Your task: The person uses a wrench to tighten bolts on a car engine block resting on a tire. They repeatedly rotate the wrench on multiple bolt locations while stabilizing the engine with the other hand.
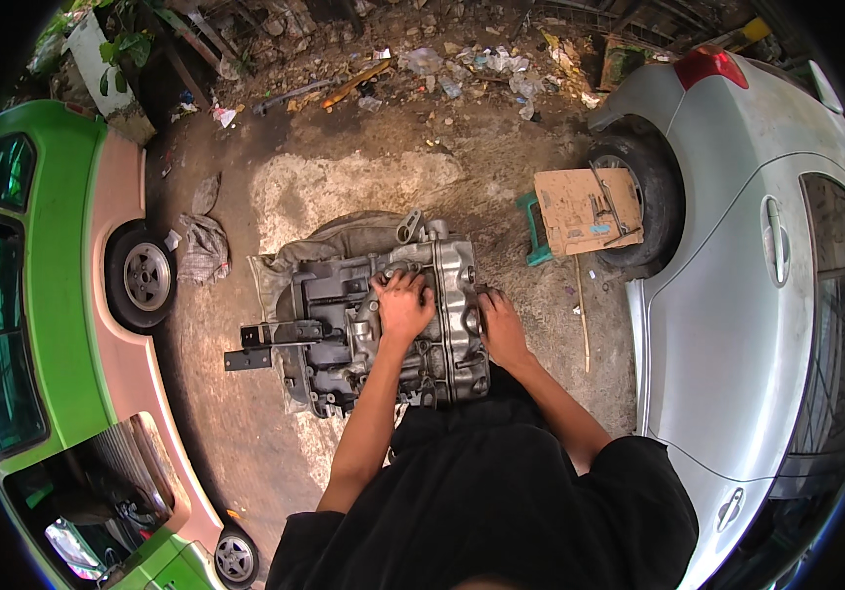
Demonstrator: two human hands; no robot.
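Note:
A large grey metal engine (pixel 334 339) lies in front of me on the ground, over a piece of worn fabric (pixel 267 280). My left hand (pixel 406 305) is on top of it, with bent fingers gripping the casing beside a raised seam. At the engine's right side, my right hand (pixel 501 323) has its fingers curled against the edge; their tips are partly hidden. A black bracket (pixel 248 360) with holes juts out from the left side. Near the far right corner stands a small metal lug (pixel 408 227) with a round eye.
To the left stands a green and pink vehicle (pixel 122 295); a silver car (pixel 712 324) is close on the right. By its wheel, a board with tools (pixel 580 211) rests on a green stool (pixel 532 231). A thin stick (pixel 582 315) and a crumpled sack (pixel 204 251) lie on the ground. Litter (pixel 462 74) covers the far end.

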